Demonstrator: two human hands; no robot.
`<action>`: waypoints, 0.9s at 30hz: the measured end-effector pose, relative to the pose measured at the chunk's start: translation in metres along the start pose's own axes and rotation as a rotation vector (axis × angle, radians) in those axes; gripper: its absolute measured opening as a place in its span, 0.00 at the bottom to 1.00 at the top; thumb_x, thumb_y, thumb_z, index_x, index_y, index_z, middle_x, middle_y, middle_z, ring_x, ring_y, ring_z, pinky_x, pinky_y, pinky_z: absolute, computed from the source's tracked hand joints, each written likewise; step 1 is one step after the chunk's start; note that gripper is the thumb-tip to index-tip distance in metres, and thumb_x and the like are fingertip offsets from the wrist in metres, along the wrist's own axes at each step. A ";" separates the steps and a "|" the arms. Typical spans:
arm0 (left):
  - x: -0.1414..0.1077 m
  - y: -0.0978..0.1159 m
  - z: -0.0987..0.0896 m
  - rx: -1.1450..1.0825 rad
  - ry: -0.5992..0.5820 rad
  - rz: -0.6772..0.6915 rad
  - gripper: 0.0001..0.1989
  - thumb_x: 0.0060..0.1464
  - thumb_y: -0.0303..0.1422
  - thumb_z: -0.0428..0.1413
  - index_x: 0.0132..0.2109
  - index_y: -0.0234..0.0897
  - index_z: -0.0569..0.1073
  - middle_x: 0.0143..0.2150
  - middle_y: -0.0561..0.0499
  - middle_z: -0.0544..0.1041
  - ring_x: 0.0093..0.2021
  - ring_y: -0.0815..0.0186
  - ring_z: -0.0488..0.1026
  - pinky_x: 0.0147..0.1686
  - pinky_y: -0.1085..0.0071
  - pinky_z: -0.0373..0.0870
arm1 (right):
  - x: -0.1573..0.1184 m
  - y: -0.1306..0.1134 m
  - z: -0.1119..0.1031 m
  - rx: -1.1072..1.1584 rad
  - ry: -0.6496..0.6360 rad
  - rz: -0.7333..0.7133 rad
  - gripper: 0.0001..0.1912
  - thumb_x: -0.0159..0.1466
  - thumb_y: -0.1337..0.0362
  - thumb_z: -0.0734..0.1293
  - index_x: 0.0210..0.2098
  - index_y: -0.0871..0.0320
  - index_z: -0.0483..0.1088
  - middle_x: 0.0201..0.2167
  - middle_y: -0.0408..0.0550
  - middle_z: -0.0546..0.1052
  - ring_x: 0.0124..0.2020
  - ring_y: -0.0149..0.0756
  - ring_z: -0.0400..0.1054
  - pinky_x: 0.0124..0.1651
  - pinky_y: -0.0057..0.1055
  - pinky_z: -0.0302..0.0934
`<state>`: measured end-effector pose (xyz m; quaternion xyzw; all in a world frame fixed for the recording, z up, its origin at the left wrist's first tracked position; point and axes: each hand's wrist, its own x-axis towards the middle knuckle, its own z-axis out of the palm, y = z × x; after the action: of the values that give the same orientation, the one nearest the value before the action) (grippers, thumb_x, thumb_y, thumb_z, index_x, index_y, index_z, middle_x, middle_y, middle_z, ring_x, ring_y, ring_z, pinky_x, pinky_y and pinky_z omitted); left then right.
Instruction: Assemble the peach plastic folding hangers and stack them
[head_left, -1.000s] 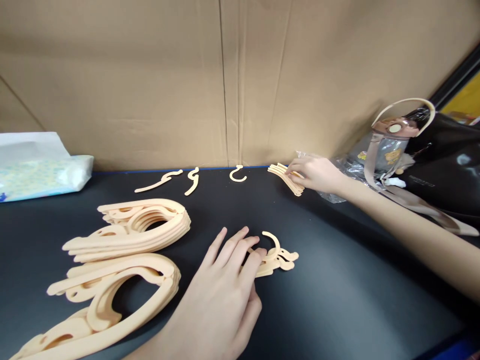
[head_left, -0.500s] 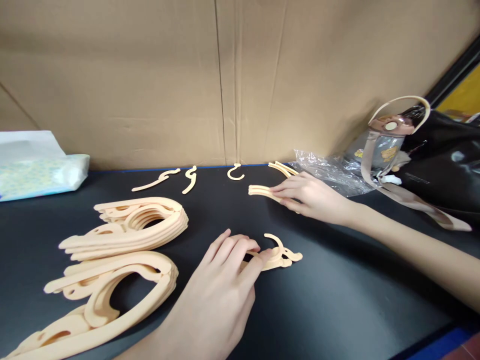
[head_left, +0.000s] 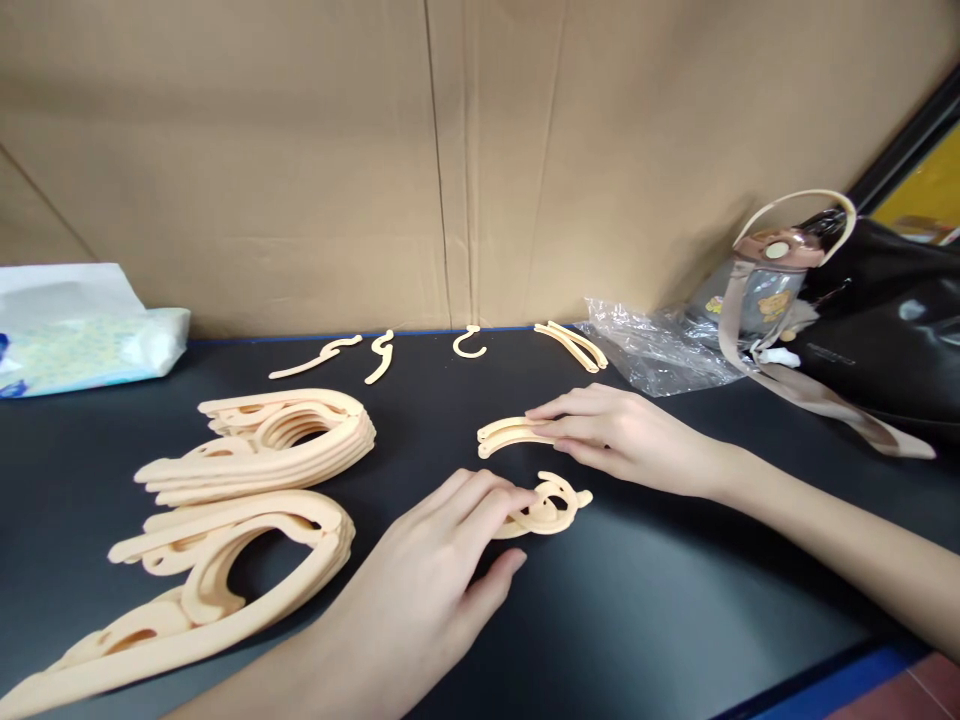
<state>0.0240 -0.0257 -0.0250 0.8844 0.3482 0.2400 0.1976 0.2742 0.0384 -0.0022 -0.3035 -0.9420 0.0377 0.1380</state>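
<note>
The fingers of my left hand [head_left: 450, 560] lie over a small cream plastic folding hanger part [head_left: 559, 515] with a curved hook, flat on the dark table. The thumb is spread apart from it, and the fingers hide its left end. Just beyond, my right hand [head_left: 619, 430] pinches a pair of curved cream hanger arms [head_left: 506, 435], which lie side by side at a low angle with their left ends sticking out. My palm covers their right ends.
Two stacks of folded cream hangers, a rear one [head_left: 330, 450] and a front one [head_left: 330, 570], lie at left. Loose hanger arms [head_left: 574, 350], a hook [head_left: 470, 345] and two curved pieces [head_left: 322, 355] line the back. Plastic film [head_left: 660, 350], a bottle [head_left: 780, 270] and a black bag [head_left: 885, 330] are at right.
My right hand has drawn the pair of arms nearer, away from the loose arms at the back. My left thumb has lifted off the hook part, which has turned slightly.
</note>
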 end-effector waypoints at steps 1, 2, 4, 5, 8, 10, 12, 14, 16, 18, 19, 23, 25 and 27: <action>0.000 0.001 0.000 -0.012 -0.002 0.000 0.13 0.61 0.24 0.52 0.51 0.43 0.68 0.46 0.54 0.75 0.44 0.66 0.74 0.43 0.71 0.72 | 0.000 -0.001 -0.001 0.009 0.022 -0.004 0.17 0.71 0.68 0.58 0.56 0.57 0.71 0.55 0.51 0.75 0.51 0.40 0.70 0.53 0.41 0.64; 0.000 0.001 0.000 -0.024 0.000 0.005 0.12 0.62 0.24 0.51 0.49 0.44 0.69 0.44 0.55 0.75 0.43 0.66 0.74 0.42 0.71 0.72 | 0.000 -0.002 -0.002 0.022 0.043 -0.009 0.17 0.70 0.69 0.58 0.54 0.58 0.72 0.54 0.51 0.76 0.50 0.40 0.71 0.52 0.40 0.64; 0.000 0.001 0.001 -0.050 0.007 0.021 0.11 0.63 0.24 0.50 0.47 0.44 0.70 0.42 0.56 0.75 0.41 0.68 0.73 0.39 0.73 0.71 | 0.000 -0.004 -0.005 0.051 0.078 -0.026 0.15 0.68 0.72 0.58 0.46 0.58 0.74 0.48 0.51 0.78 0.45 0.38 0.71 0.48 0.38 0.64; 0.000 0.000 0.002 -0.064 0.011 0.032 0.11 0.64 0.24 0.49 0.46 0.44 0.70 0.41 0.56 0.75 0.40 0.68 0.73 0.39 0.74 0.70 | 0.000 -0.005 -0.006 0.064 0.094 -0.034 0.13 0.67 0.73 0.58 0.41 0.58 0.74 0.45 0.50 0.78 0.43 0.37 0.71 0.47 0.37 0.63; 0.000 -0.001 0.002 -0.096 0.007 0.034 0.10 0.64 0.24 0.49 0.46 0.45 0.70 0.40 0.57 0.74 0.40 0.70 0.72 0.39 0.76 0.68 | -0.001 -0.005 -0.009 0.094 0.146 -0.065 0.11 0.62 0.75 0.60 0.31 0.57 0.71 0.35 0.45 0.78 0.36 0.34 0.69 0.44 0.35 0.61; 0.000 -0.001 0.002 -0.101 0.007 0.017 0.09 0.65 0.25 0.50 0.46 0.45 0.69 0.39 0.57 0.74 0.39 0.70 0.71 0.39 0.75 0.67 | -0.001 -0.002 -0.011 0.114 0.184 -0.081 0.10 0.62 0.75 0.61 0.29 0.57 0.70 0.30 0.43 0.77 0.33 0.33 0.68 0.43 0.35 0.60; 0.000 -0.001 0.001 -0.095 0.031 -0.001 0.08 0.65 0.25 0.50 0.45 0.45 0.69 0.38 0.58 0.73 0.38 0.70 0.71 0.38 0.75 0.66 | -0.002 0.002 -0.012 0.144 0.217 -0.079 0.10 0.62 0.75 0.61 0.28 0.57 0.69 0.27 0.42 0.75 0.31 0.32 0.66 0.43 0.34 0.59; -0.001 0.001 -0.001 -0.100 0.087 -0.010 0.08 0.65 0.25 0.50 0.46 0.45 0.68 0.39 0.58 0.73 0.38 0.71 0.71 0.38 0.76 0.66 | -0.002 0.003 -0.013 0.188 0.244 -0.047 0.11 0.62 0.75 0.60 0.28 0.57 0.68 0.26 0.42 0.74 0.30 0.31 0.65 0.42 0.33 0.59; -0.002 0.002 -0.003 -0.129 0.160 -0.034 0.09 0.65 0.26 0.48 0.47 0.46 0.68 0.40 0.58 0.73 0.37 0.72 0.71 0.36 0.77 0.66 | -0.003 0.000 -0.015 0.245 0.253 0.004 0.11 0.64 0.75 0.60 0.28 0.57 0.68 0.27 0.42 0.73 0.30 0.30 0.66 0.40 0.31 0.59; -0.001 0.003 -0.005 -0.170 0.224 -0.103 0.09 0.66 0.27 0.48 0.47 0.47 0.68 0.38 0.58 0.72 0.34 0.73 0.70 0.32 0.79 0.66 | -0.003 -0.008 -0.015 0.330 0.227 0.057 0.10 0.66 0.73 0.60 0.32 0.58 0.70 0.30 0.44 0.74 0.32 0.30 0.67 0.38 0.29 0.60; 0.000 0.003 -0.006 -0.194 0.249 -0.158 0.08 0.65 0.29 0.48 0.46 0.47 0.69 0.37 0.58 0.72 0.32 0.73 0.70 0.31 0.79 0.66 | -0.003 -0.013 -0.014 0.394 0.203 0.078 0.08 0.67 0.71 0.61 0.36 0.58 0.71 0.32 0.44 0.75 0.33 0.30 0.68 0.38 0.29 0.61; 0.008 0.004 -0.006 -0.374 0.266 -0.380 0.04 0.63 0.36 0.52 0.42 0.44 0.71 0.29 0.59 0.72 0.27 0.71 0.69 0.27 0.77 0.65 | -0.001 -0.036 -0.007 0.746 0.088 0.119 0.21 0.63 0.64 0.71 0.54 0.56 0.66 0.37 0.43 0.77 0.36 0.30 0.70 0.41 0.29 0.64; 0.011 0.005 -0.006 -0.499 0.229 -0.447 0.06 0.62 0.38 0.53 0.42 0.43 0.71 0.25 0.59 0.70 0.25 0.71 0.68 0.26 0.77 0.65 | 0.000 -0.043 -0.001 0.847 0.067 0.171 0.24 0.62 0.65 0.71 0.56 0.54 0.64 0.33 0.40 0.76 0.34 0.29 0.69 0.38 0.28 0.63; 0.014 0.005 -0.006 -0.580 0.198 -0.474 0.08 0.62 0.39 0.52 0.42 0.42 0.71 0.24 0.59 0.71 0.25 0.71 0.69 0.26 0.77 0.65 | 0.002 -0.044 0.004 0.947 0.081 0.254 0.19 0.64 0.65 0.69 0.54 0.54 0.66 0.30 0.39 0.75 0.30 0.28 0.69 0.34 0.27 0.63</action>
<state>0.0321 -0.0183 -0.0141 0.6592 0.4780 0.3604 0.4551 0.2467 0.0040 0.0014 -0.3209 -0.7709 0.4667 0.2915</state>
